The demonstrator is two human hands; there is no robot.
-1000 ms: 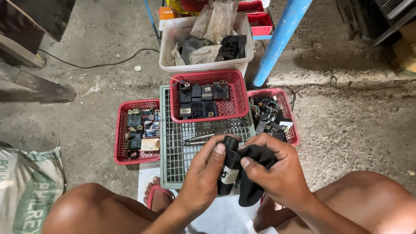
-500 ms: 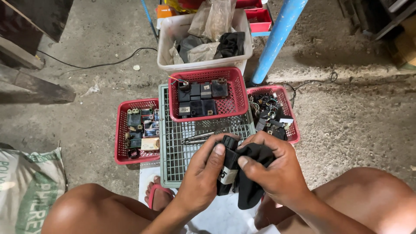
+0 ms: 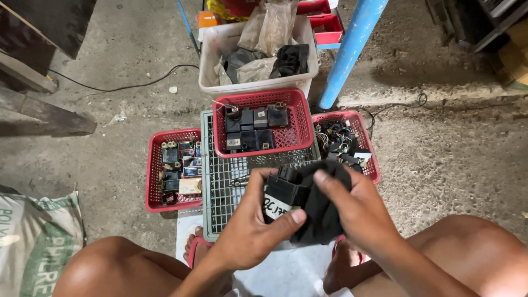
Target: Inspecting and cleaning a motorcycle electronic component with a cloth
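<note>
1. Knees and bare thighs filled the bottom corners of the frame, with a sandalled foot [image 3: 197, 248] between them at lower centre.
2. At centre, the left hand [image 3: 250, 234] was closed around a small black box-shaped electrical unit [image 3: 281, 193] bearing a white label, thumb pressed across the label.
3. The right hand [image 3: 360, 212] gripped a black cloth [image 3: 319, 212] wrapped over the unit's right side, fingers laid flat on it.
4. Judging from that grip, the step in hand looked like wiping the unit clean; the next move would call for turning it in the left hand so that an uncleaned face met the cloth.
5. Behind the hands lay a grey wire grate [image 3: 223, 190], carrying a red basket [image 3: 300, 124] of similar black units.
6. A second red basket [image 3: 154, 176] sat at middle left, a third [image 3: 369, 148] with wired parts at middle right.
7. Farther up stood a white tub [image 3: 212, 60] of bagged items beside a blue pole [image 3: 352, 49].
8. The cloth hid most of the unit, so its connectors and far side were unreadable; the small metal tool on the grate was hard to identify.
</note>
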